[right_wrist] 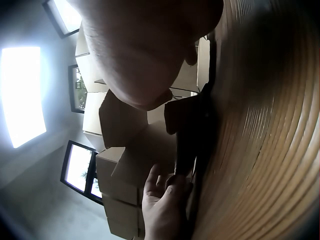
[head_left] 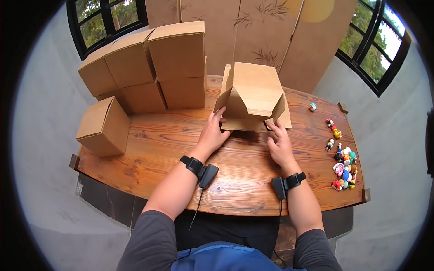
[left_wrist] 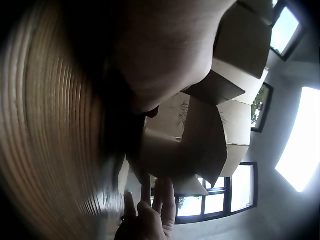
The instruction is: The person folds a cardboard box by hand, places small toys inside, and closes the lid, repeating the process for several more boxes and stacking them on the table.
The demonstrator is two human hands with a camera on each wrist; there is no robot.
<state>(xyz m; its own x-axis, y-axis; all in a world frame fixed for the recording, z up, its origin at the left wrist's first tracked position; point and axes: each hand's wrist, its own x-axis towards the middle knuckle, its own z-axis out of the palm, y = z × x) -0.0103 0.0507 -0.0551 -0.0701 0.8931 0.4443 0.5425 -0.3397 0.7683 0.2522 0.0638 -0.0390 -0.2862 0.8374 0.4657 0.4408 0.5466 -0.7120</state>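
Note:
A partly folded cardboard box (head_left: 257,83) stands at the table's middle, its open side toward me. One flap hangs over the opening, side flaps stick out, and a bottom flap (head_left: 242,124) extends forward low over the table. My left hand (head_left: 212,134) is at the front left corner, fingers along the left side flap (head_left: 222,100) and thumb by the bottom flap's edge. At the front right corner, my right hand (head_left: 281,145) has its fingertips at the right side flap (head_left: 279,109). In the left wrist view, the right hand's fingers (left_wrist: 163,192) look fairly straight.
Stacked closed cardboard boxes (head_left: 176,54) stand at the back left, with a single box (head_left: 105,126) in front. Several small toy figures (head_left: 346,167) lie along the right side, and a small colourful ball (head_left: 313,107) sits farther back. A folding screen (head_left: 262,27) stands behind the table.

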